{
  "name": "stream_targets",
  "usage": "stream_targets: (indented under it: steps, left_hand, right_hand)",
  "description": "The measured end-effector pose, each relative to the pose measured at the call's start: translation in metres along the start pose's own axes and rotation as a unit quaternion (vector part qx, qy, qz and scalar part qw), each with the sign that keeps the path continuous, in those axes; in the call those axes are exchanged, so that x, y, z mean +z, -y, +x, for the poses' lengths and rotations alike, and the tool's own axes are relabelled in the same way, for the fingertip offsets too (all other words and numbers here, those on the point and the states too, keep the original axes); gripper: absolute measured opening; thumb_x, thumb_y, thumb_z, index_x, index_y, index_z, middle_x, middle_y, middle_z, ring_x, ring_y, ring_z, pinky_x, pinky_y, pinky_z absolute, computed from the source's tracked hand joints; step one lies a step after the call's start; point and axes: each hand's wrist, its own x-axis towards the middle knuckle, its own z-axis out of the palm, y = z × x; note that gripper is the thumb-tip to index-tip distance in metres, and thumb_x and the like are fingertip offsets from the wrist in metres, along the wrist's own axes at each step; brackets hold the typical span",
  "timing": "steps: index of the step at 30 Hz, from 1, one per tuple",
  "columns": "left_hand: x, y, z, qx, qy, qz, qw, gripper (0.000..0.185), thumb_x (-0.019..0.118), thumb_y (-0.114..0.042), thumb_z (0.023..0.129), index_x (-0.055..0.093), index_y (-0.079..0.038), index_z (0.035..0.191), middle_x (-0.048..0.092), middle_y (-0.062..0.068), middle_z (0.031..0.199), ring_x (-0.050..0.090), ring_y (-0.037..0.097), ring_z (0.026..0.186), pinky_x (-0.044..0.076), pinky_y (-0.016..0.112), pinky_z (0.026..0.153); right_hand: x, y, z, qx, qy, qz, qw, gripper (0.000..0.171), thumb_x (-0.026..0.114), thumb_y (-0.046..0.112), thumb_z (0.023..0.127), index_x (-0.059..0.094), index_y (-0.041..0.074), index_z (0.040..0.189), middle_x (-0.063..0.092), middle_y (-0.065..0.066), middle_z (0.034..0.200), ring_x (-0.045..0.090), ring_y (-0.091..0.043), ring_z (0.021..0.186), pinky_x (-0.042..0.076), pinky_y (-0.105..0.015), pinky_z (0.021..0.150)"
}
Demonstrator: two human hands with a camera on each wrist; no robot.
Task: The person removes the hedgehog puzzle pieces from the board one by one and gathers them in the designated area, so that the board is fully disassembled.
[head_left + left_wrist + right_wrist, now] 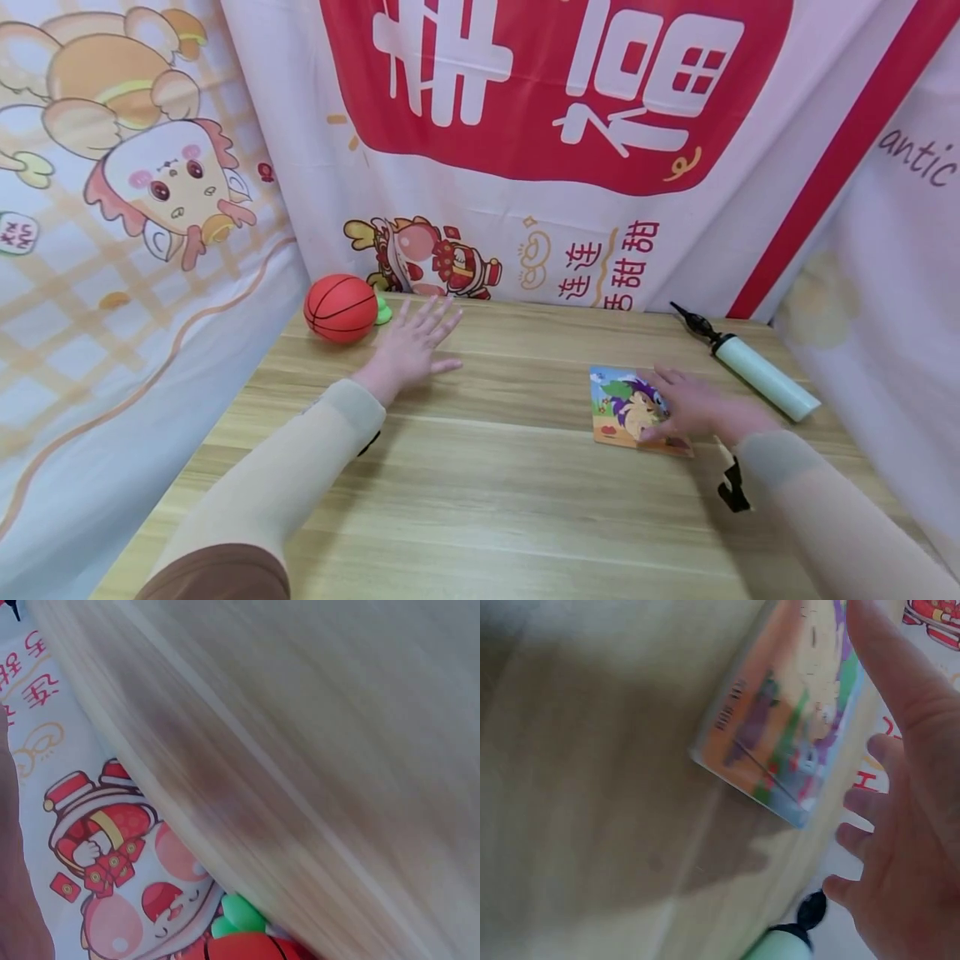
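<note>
My left hand hovers over the back left of the table with its fingers spread, holding nothing. Just left of it sits a small red toy basketball with black lines. A light green object peeks out from behind the ball, partly hidden. On the right, my right hand is over a flat square board printed with a cartoon hedgehog, covering its right part. In the right wrist view the fingers are apart and the thumb reaches over the edge of the board; nothing is gripped.
A hand air pump with a pale green barrel and black nozzle lies at the right, beyond the right hand. Printed cloth hangs along the back edge of the wooden table, and more cloth hangs at both sides.
</note>
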Motion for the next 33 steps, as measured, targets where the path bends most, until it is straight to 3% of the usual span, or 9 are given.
stream_targets:
  steps: [4, 17, 23, 27, 33]
  left_hand:
    - [0.004, -0.011, 0.005, 0.014, -0.001, -0.034, 0.9993, 0.086, 0.042, -0.071, 0.093, 0.010, -0.026, 0.159, -0.004, 0.002, 0.164, -0.008, 0.027, 0.148, -0.012, 0.056, 0.112]
    - [0.006, -0.064, 0.038, 0.021, 0.022, -0.110, 0.9934, 0.076, 0.042, -0.067, 0.095, 0.022, -0.029, 0.158, 0.003, 0.003, 0.164, -0.002, 0.027, 0.149, -0.010, 0.053, 0.113]
    - [0.008, -0.080, 0.050, 0.018, 0.060, -0.134, 0.9891, 0.063, 0.054, -0.057, 0.095, 0.043, -0.028, 0.149, 0.023, 0.009, 0.161, 0.017, 0.030, 0.147, 0.002, 0.054, 0.115]
    - [0.006, -0.088, 0.058, 0.001, 0.088, -0.174, 0.9808, 0.053, 0.063, -0.049, 0.093, 0.055, -0.026, 0.141, 0.044, 0.009, 0.148, 0.036, 0.029, 0.137, 0.017, 0.052, 0.114]
    - [0.002, -0.099, 0.068, -0.040, 0.111, -0.278, 0.9534, 0.045, 0.071, -0.040, 0.089, 0.064, -0.024, 0.131, 0.055, 0.005, 0.132, 0.046, 0.026, 0.125, 0.029, 0.047, 0.109]
  right_hand:
    - [0.011, -0.001, 0.002, 0.010, 0.033, 0.031, 0.999, 0.118, 0.069, 0.076, 0.068, 0.022, 0.018, 0.158, 0.013, -0.028, 0.158, 0.014, -0.056, 0.139, 0.015, -0.074, 0.103]
    - [0.023, 0.049, 0.032, -0.003, 0.021, 0.029, 0.999, 0.116, 0.061, 0.083, 0.068, 0.016, 0.027, 0.159, 0.005, -0.018, 0.163, 0.008, -0.047, 0.144, 0.013, -0.068, 0.108]
    - [0.023, 0.073, 0.043, -0.025, 0.018, 0.025, 0.999, 0.115, 0.062, 0.081, 0.069, 0.017, 0.025, 0.159, 0.005, -0.019, 0.162, 0.007, -0.047, 0.144, 0.011, -0.064, 0.110]
    - [0.022, 0.081, 0.047, -0.031, 0.022, 0.030, 0.999, 0.114, 0.064, 0.080, 0.070, 0.018, 0.024, 0.159, 0.005, -0.018, 0.163, 0.006, -0.046, 0.145, 0.009, -0.063, 0.111]
    - [0.022, 0.089, 0.051, -0.042, 0.024, 0.031, 0.998, 0.114, 0.064, 0.079, 0.070, 0.017, 0.025, 0.159, 0.005, -0.018, 0.163, 0.006, -0.045, 0.145, 0.009, -0.064, 0.111]
